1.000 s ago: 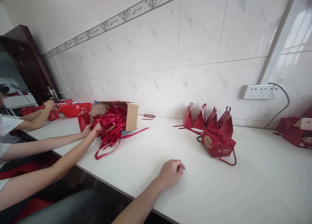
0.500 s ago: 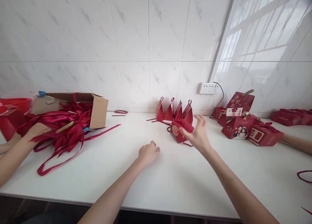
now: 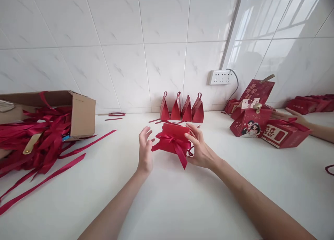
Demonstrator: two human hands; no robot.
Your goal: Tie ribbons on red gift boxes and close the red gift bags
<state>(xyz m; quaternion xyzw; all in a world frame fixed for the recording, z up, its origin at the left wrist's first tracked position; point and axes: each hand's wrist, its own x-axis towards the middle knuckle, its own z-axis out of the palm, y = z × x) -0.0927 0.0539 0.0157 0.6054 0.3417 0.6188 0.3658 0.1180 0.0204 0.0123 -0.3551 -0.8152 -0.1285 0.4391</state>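
Observation:
A small red gift box point(image 3: 171, 128) with a satin ribbon bow point(image 3: 172, 140) is tipped with its bow side facing me, above the middle of the white table. The fingers of my right hand point(image 3: 200, 148) grip its right side, and a dark cord loop shows beside them. My left hand point(image 3: 146, 151) is close to the box's left side, fingers apart and curved, holding nothing. One ribbon tail hangs down at the front. Behind the box stands a row of several red triangular boxes point(image 3: 197, 110) with loops on top.
On the left, a cardboard box point(image 3: 83, 115) lies on its side, spilling red ribbons point(image 3: 49, 142). Printed red boxes point(image 3: 252, 125) stand at the right, where another person's hand point(image 3: 294, 118) reaches in. A power strip point(image 3: 220, 77) is on the tiled wall.
My right hand has taken hold of the red gift box and tilted it, bringing it left and nearer. My left hand has risen beside it and spread its fingers. The view has shifted.

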